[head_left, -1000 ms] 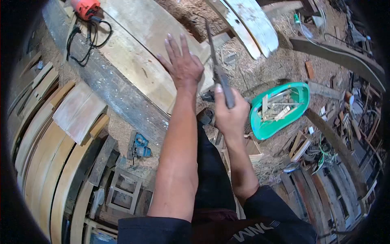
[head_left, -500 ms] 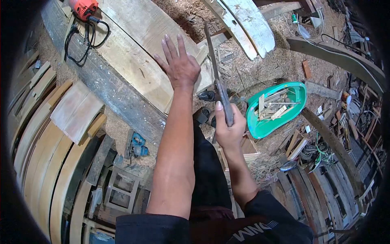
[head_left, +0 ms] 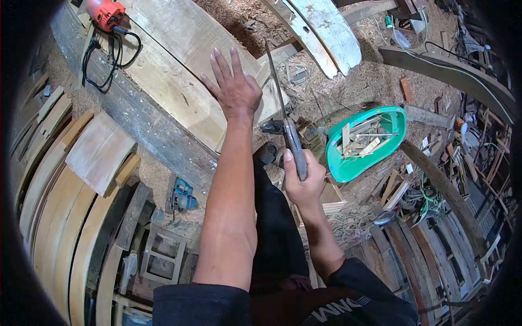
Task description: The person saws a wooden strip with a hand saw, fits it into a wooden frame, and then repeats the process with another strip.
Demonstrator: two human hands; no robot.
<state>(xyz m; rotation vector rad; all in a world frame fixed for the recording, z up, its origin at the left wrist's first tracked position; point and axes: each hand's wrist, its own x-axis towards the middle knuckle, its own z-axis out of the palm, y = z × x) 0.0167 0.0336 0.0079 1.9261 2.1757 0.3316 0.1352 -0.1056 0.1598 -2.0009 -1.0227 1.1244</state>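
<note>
My left hand [head_left: 237, 93] lies flat with fingers spread on a wide pale wooden board [head_left: 179, 32]. In my right hand [head_left: 305, 176] is a handsaw [head_left: 294, 149], my fingers wrapped round its handle and the thumb along the top. Its narrow blade [head_left: 276, 81] shows nearly edge-on, pointing away from me, and passes close by the board's near right end. The board rests on a long grey, paint-spotted beam [head_left: 141, 117].
A red power tool [head_left: 107, 14] with a black cord sits on the wood at upper left. A green tub [head_left: 348, 175] of wood scraps stands at right. On the floor lies a blue power tool [head_left: 184, 194]. Curved planks [head_left: 60, 212] are stacked at left; shavings cover the floor.
The handsaw and my right hand have shifted slightly back toward me, and the blade tip is lower and further left. My left hand stays flat on the board; the whole view has shifted slightly.
</note>
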